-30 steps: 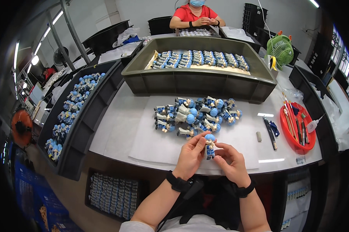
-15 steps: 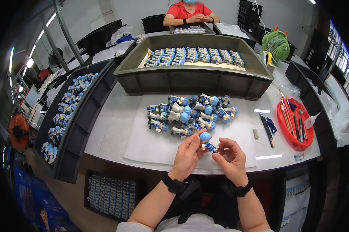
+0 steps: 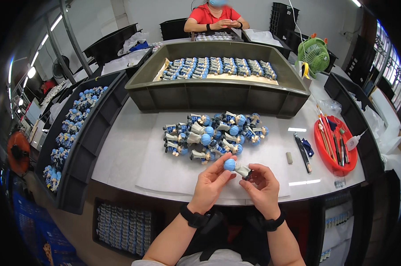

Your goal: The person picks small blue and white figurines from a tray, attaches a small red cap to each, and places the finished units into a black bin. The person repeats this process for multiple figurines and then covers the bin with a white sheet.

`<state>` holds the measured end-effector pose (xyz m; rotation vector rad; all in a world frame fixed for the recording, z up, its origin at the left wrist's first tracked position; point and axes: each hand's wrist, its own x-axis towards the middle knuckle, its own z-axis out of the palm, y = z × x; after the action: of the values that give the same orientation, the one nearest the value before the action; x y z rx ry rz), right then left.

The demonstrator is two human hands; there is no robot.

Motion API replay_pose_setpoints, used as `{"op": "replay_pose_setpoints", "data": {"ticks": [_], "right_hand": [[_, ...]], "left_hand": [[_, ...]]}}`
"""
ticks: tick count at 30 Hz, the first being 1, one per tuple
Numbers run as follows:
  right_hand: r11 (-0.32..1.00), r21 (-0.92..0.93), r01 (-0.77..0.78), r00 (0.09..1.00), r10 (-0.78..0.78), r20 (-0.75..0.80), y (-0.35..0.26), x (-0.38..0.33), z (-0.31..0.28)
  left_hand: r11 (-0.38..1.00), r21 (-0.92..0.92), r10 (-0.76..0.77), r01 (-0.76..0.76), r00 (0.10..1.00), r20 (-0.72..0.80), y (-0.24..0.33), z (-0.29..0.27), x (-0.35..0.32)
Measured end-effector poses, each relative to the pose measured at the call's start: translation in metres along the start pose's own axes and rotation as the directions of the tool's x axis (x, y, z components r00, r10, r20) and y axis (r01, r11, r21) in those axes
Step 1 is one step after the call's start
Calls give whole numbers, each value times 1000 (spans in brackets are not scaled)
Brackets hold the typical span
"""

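Note:
Between my two hands is a small toy figurine [image 3: 240, 169] with a blue head and a pale grey-white back. My left hand [image 3: 211, 182] pinches it at the head end. The fingers of my right hand [image 3: 261, 186] close on its dark feet. It is held just above the white sheet [image 3: 160, 173] at the near table edge. Just beyond lies a heap of similar blue-haired figurines [image 3: 216, 133], some with blue-and-white fronts up and some with pale backs up.
A large grey-green bin [image 3: 218, 99] with rows of figurines stands behind the heap. A black crate [image 3: 96, 139] of figurines is at left. On the right are a red tray [image 3: 352, 165] of brushes, a craft knife [image 3: 303, 152], an eraser-like block [image 3: 289, 158] and a green fan [image 3: 313, 54]. Across sits a person in red [image 3: 216, 17].
The figurine has been turned over between my fingers: its blue-clothed side showed before, its pale back shows now. The view has shifted slightly.

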<state>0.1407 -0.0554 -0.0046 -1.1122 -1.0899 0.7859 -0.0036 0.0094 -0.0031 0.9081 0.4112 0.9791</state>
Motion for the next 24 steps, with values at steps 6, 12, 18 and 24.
{"op": "replay_pose_setpoints", "data": {"ticks": [6,12,18,24], "right_hand": [[999,19,48,999,-48,10,-5,2,2],[996,66,59,998,-59,4,-3,0,2],[994,110,14,1000,-15,3,-2,0,1],[995,88,37,999,-39,13,-1,0,-1]], "left_hand": [[995,100,14,-9,999,-49,0,-1,0],[992,107,-59,63,997,-42,1,3,2],[983,156,-86,92,995,-41,1,5,2],[986,150,-70,76,997,-44,1,5,1]]}}
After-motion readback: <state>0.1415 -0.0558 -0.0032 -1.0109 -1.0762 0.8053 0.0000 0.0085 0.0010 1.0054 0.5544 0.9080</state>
